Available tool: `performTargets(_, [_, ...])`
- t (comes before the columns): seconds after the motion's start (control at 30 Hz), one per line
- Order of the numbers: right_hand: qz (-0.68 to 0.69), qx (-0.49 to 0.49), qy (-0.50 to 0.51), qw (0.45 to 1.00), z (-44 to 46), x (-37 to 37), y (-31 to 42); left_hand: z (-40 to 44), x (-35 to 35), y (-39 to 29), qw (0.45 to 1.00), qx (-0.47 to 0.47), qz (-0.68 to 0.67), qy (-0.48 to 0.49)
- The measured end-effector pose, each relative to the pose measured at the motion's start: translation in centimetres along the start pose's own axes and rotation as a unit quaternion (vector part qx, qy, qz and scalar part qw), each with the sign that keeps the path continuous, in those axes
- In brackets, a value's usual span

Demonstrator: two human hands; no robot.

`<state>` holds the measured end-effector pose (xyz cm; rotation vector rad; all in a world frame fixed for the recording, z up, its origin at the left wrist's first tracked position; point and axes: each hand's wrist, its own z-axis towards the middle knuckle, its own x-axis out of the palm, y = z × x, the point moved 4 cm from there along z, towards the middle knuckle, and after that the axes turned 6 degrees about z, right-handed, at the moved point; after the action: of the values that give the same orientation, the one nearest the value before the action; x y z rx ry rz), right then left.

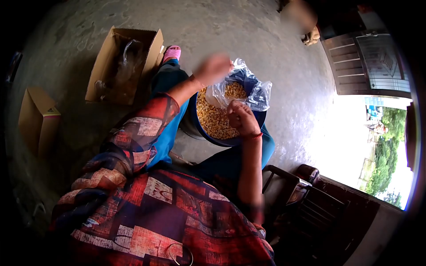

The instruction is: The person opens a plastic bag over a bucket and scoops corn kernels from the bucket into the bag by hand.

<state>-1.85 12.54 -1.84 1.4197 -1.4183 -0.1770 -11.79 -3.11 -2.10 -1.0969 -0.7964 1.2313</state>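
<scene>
A clear plastic bag [261, 95] stands with its mouth spread over a blue tub [200, 130]. Yellow-orange kernels [213, 117], which look like dried corn, fill much of the tub, and more show inside the bag's mouth. My left hand [214, 68] is blurred; its fingers are closed at the bag's far left edge. Curled into a fist, my right hand [242, 116] grips the bag's near edge above the kernels. The fingertips of both hands are partly hidden. The tub sits between my knees.
An open cardboard box [102, 66] with clear plastic inside lies on the concrete floor [191, 22] to the left, beside another cardboard piece [37, 115]. A dark wooden chair [319, 206] stands at the right, near a bright doorway [350, 142]. Part of another person [301, 17] shows at the top right.
</scene>
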Motion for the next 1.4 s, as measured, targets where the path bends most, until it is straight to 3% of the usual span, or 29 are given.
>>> performTargets(0.03, [0.042, -0.06, 0.007, 0.997, 0.0, -0.2, 0.8, -0.3, 0.2, -1.0, 0.999, 0.003, 0.044, 0.018])
performTargets(0.13, [0.228, -0.149, -0.095, 0.958, 0.3, -1.4, 3.3, -1.2, 0.9, -2.3, 0.993, 0.021, 0.102, 0.05])
performTargets(0.27, [0.256, -0.254, -0.014, 0.933, 2.1, -2.1, 5.7, -1.6, 1.2, -2.1, 0.983, 0.072, 0.171, 0.009])
performTargets(0.33, [0.168, -0.314, -0.15, 0.922, 2.9, -1.6, 6.1, -1.6, 1.0, -2.0, 0.975, 0.075, 0.21, -0.011])
performTargets(0.37, [-0.03, -0.297, -0.145, 0.943, 3.1, -2.2, 6.0, -1.6, 0.9, -2.1, 0.975, 0.075, 0.209, -0.01])
performTargets(0.43, [-0.194, -0.247, -0.19, 0.93, 3.6, -3.4, 4.4, -1.5, 0.9, -1.2, 0.989, -0.047, 0.134, 0.043])
performTargets(0.47, [-0.279, -0.227, -0.201, 0.911, 3.6, -3.9, 3.5, -1.4, 0.8, -0.9, 0.989, -0.047, 0.133, 0.043])
performTargets(0.5, [-0.411, -0.244, -0.213, 0.852, 3.3, -4.5, 2.9, -1.3, 0.7, -0.3, 0.994, -0.052, 0.095, 0.029])
performTargets(0.57, [-0.481, -0.215, -0.22, 0.821, 2.3, -6.1, 1.7, -1.1, 0.3, -0.1, 0.997, -0.069, 0.009, 0.023])
performTargets(0.63, [-0.594, -0.186, -0.226, 0.749, 1.3, -6.8, 0.7, -1.3, 0.1, -0.5, 0.965, -0.186, -0.181, 0.043])
performTargets(0.67, [-0.594, -0.185, -0.226, 0.749, 0.7, -6.3, 0.7, -1.5, 0.2, -0.8, 0.942, -0.215, -0.254, 0.045])
performTargets(0.73, [-0.635, -0.096, -0.248, 0.725, -0.2, -5.6, 0.4, -1.3, -0.1, -0.5, 0.927, -0.244, -0.278, 0.055])
performTargets(0.8, [-0.605, -0.1, -0.238, 0.753, -0.5, -4.6, 0.4, -1.4, -0.1, -0.6, 0.911, -0.274, -0.301, 0.065])
performTargets(0.87, [-0.618, -0.121, -0.243, 0.738, -0.3, -4.8, 0.0, -1.4, -0.2, -1.0, 0.965, -0.221, -0.118, 0.08])
performTargets(0.9, [-0.617, -0.119, -0.245, 0.738, -0.3, -4.7, -0.1, -1.5, 0.3, -0.4, 0.979, -0.167, -0.105, 0.051])
performTargets(0.93, [-0.611, -0.189, -0.261, 0.723, -0.4, -4.3, 0.3, -1.7, 0.5, 0.2, 0.979, -0.167, -0.106, 0.053])
performTargets(0.97, [-0.601, -0.259, -0.275, 0.704, -0.5, -3.9, 0.7, -1.6, 0.3, 0.2, 0.989, -0.138, -0.024, 0.046])
performTargets(1.0, [-0.601, -0.258, -0.275, 0.704, -0.4, -4.2, 0.8, -1.6, 0.1, 0.2, 0.992, -0.108, 0.058, 0.037])
performTargets(1.07, [-0.602, -0.337, -0.325, 0.647, -0.8, -4.6, 1.6, -1.6, 0.1, 1.2, 0.989, -0.141, 0.036, 0.024])
performTargets(1.13, [-0.59, -0.315, -0.343, 0.66, -1.1, -4.2, 2.1, -1.3, 0.9, 2.6, 0.988, -0.084, 0.074, 0.107])
performTargets(1.17, [-0.604, -0.337, -0.347, 0.633, -1.2, -3.6, 2.5, -1.4, 0.7, 1.1, 0.976, -0.102, 0.145, 0.128])
performTargets(1.23, [-0.602, -0.394, -0.358, 0.595, -1.5, -2.6, 3.1, -1.5, 1.0, 1.5, 0.985, -0.091, 0.111, 0.098])
performTargets(1.27, [-0.602, -0.394, -0.357, 0.596, -1.5, -2.3, 3.0, -1.4, 1.0, 1.7, 0.991, -0.079, 0.079, 0.066])
performTargets(1.33, [-0.45, -0.244, -0.238, 0.825, -0.3, -2.5, 1.2, -0.9, 0.9, 2.1, 0.99, -0.051, 0.124, 0.037])
performTargets(1.4, [-0.488, -0.195, -0.114, 0.843, 0.3, 1.0, -0.3, -0.8, 0.7, 1.8, 0.985, -0.022, 0.168, 0.01])
